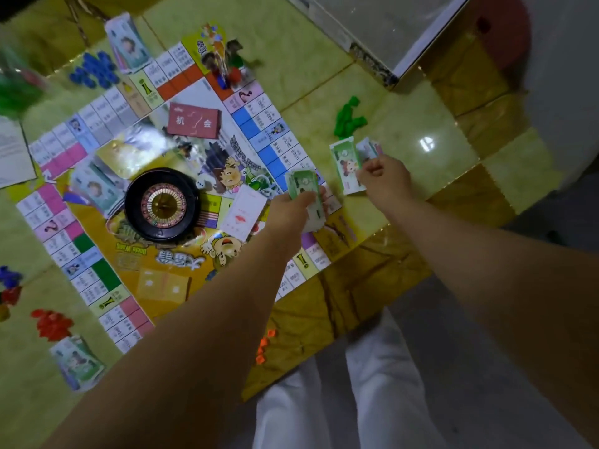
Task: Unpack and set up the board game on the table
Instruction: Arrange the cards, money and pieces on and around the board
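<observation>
One game board (107, 273). One roulette wheel (162, 205). Two card decks (194, 121) — one red, one white (243, 212). Five lots of play money (128, 43): three stacks lying loose, one gripped in the left hand (288, 218), one pinched by the right hand (384, 179). Four groups of small plastic pieces (94, 69) — blue, green, red, orange. One white die (201, 183). One paper sheet (13, 153).

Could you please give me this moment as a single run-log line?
step: laying out play money | left grip: holds note stack over board | right grip: pinches green note on table
</observation>
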### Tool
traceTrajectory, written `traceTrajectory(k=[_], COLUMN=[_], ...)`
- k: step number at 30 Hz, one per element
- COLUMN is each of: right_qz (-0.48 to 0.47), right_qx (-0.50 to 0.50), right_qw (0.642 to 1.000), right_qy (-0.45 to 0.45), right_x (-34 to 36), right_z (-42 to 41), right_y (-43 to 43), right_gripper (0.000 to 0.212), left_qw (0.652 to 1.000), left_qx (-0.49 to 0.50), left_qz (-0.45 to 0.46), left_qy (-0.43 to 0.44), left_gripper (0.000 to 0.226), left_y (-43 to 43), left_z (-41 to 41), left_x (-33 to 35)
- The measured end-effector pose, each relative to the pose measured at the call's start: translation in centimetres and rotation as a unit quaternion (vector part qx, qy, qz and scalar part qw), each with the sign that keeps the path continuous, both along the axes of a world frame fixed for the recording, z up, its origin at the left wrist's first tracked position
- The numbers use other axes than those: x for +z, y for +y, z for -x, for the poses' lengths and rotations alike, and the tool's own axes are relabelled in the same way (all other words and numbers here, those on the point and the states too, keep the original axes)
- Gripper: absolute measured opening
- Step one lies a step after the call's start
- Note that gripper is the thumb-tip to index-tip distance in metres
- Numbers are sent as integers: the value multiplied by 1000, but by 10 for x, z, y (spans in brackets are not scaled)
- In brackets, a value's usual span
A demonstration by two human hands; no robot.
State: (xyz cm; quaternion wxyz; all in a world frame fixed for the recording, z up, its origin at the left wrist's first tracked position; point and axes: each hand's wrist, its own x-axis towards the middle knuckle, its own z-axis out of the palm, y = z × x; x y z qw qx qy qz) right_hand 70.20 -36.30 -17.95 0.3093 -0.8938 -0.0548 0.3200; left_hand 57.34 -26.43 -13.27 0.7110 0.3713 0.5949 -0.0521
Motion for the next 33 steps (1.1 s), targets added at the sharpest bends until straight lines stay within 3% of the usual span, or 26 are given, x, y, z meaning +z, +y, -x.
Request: traceTrajectory(k=[6,10,13,16,19,23,25,27,33], right_qz=[89,83,10,-96,-118,-129,-142,-145,-163], right_qx=[57,84,103,95,161,184,192,209,249], right_qw=[993,992,994,985,962,953,949,946,936], right_qy=[-45,-49,-36,105,187,204,206,203,188], right_x=[-13,-16,-9,5,16,31,35,40,55], right_z=[-44,-49,-55,-57,-63,-64,-60,-52,-20], right_y=[-11,-11,-3,14,34,66,83,104,171], right_gripper=[10,17,19,12,11,11,11,12,7], left_qw=[999,998,998,996,991,982,983,981,953], left_qx=[6,26,55,78,126,181,172,176,292], left_qz=[-19,-17,-11,-18,-23,-38,-60,-84,-83], left_qy=[40,49,42,41,34,33,20,16,8], left_gripper=[12,12,10,11,11,19,9,16,21], left_y=[-9,-9,-8,-4,7,32,45,62,119], left_z=[-46,-66,-78,-84,-87,-78,-70,-59,-26], left_x=[-19,-26,-25,-19,-11,0,5,11,23])
